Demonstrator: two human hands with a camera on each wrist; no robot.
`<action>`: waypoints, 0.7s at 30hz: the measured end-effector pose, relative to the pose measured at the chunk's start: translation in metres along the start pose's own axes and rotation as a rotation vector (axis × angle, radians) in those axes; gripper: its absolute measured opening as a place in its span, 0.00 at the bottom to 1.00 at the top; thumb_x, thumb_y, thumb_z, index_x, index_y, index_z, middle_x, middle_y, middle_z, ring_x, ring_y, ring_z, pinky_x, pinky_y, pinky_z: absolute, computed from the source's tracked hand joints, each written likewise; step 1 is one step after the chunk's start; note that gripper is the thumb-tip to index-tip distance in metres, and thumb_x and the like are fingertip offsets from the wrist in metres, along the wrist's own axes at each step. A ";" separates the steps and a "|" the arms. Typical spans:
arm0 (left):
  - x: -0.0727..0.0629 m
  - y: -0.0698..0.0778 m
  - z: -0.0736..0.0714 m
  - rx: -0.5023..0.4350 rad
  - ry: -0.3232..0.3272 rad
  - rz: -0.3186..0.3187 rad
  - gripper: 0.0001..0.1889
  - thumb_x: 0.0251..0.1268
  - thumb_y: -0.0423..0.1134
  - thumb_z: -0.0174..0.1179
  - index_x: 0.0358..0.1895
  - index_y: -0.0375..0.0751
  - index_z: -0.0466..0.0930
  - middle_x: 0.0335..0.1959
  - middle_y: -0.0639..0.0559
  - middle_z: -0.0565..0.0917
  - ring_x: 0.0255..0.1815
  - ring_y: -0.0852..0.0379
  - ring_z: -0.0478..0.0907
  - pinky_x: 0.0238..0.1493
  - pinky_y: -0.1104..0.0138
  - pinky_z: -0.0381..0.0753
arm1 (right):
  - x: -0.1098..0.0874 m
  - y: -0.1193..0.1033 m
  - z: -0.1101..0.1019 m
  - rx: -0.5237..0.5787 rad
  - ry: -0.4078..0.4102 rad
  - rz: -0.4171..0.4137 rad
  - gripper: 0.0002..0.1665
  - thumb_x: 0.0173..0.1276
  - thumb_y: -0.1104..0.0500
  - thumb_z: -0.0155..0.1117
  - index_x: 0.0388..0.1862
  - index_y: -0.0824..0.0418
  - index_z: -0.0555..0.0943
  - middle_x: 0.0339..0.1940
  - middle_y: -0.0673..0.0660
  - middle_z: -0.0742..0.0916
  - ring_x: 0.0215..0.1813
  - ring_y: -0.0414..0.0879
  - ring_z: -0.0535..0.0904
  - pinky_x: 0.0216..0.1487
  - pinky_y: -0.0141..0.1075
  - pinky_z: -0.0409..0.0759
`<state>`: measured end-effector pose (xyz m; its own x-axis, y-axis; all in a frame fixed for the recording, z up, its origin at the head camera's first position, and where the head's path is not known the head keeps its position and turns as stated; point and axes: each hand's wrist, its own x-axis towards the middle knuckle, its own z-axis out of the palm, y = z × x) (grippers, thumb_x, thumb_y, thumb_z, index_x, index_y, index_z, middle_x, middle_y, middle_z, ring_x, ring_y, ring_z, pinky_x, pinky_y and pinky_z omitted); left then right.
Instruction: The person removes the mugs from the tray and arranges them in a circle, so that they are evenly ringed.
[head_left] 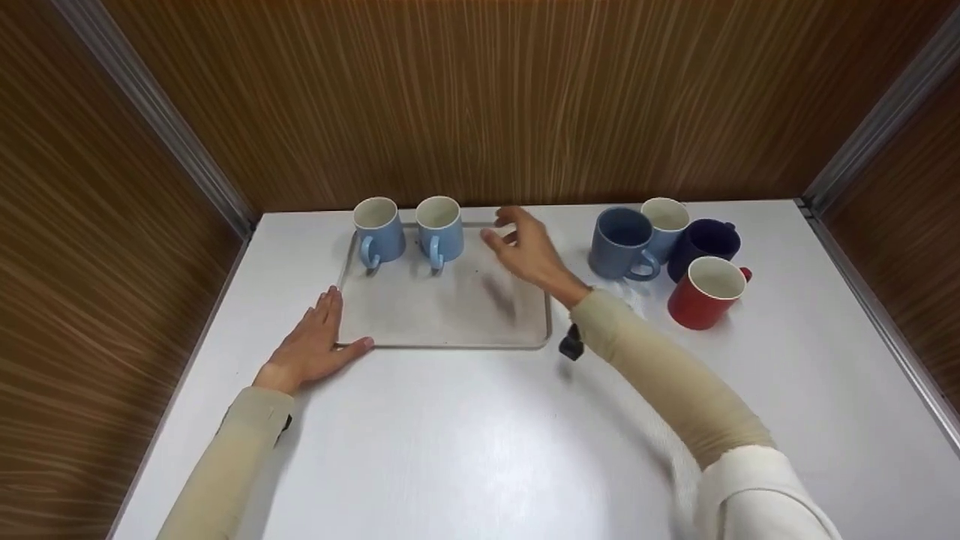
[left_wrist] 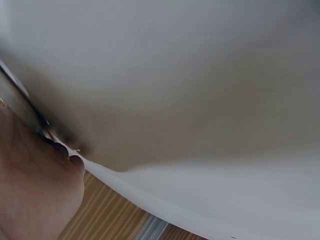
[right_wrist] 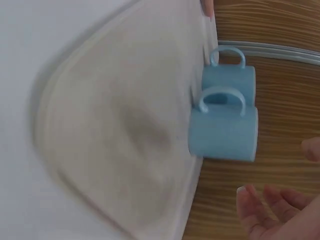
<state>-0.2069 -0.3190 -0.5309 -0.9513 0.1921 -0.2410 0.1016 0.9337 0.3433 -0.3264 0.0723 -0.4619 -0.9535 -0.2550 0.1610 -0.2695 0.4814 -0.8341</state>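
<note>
Two light blue mugs, the left mug (head_left: 379, 231) and the right mug (head_left: 441, 229), stand upright at the back left of a beige tray (head_left: 450, 315), handles toward the front. My left hand (head_left: 311, 349) rests at the tray's front left corner, fingers straight along its side and thumb at the front edge. Above the tray's back right part is my right hand (head_left: 525, 247), fingers bent loosely, nothing between them. In the right wrist view its fingers (right_wrist: 252, 210) are apart from the nearer mug (right_wrist: 222, 130). The left wrist view shows part of the left hand (left_wrist: 37, 185) against the tray edge.
Right of the tray stand a grey-blue mug (head_left: 621, 244), another light blue mug (head_left: 666, 225), a dark navy mug (head_left: 701, 244) and a red mug (head_left: 705, 296), close together. Wood-grain panels (head_left: 480, 97) enclose the white table (head_left: 450, 450) at the back and sides.
</note>
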 end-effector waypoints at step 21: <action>0.003 -0.001 0.000 0.022 0.008 0.008 0.65 0.71 0.82 0.44 0.87 0.32 0.31 0.90 0.36 0.34 0.90 0.35 0.34 0.89 0.44 0.40 | 0.009 -0.006 0.089 0.331 -0.180 0.121 0.25 0.85 0.56 0.59 0.74 0.67 0.74 0.70 0.64 0.83 0.58 0.63 0.87 0.51 0.41 0.89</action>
<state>-0.2093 -0.3190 -0.5321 -0.9528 0.1975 -0.2306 0.1158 0.9386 0.3251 -0.3217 -0.0080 -0.5026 -0.9288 -0.3701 -0.0197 -0.0704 0.2284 -0.9710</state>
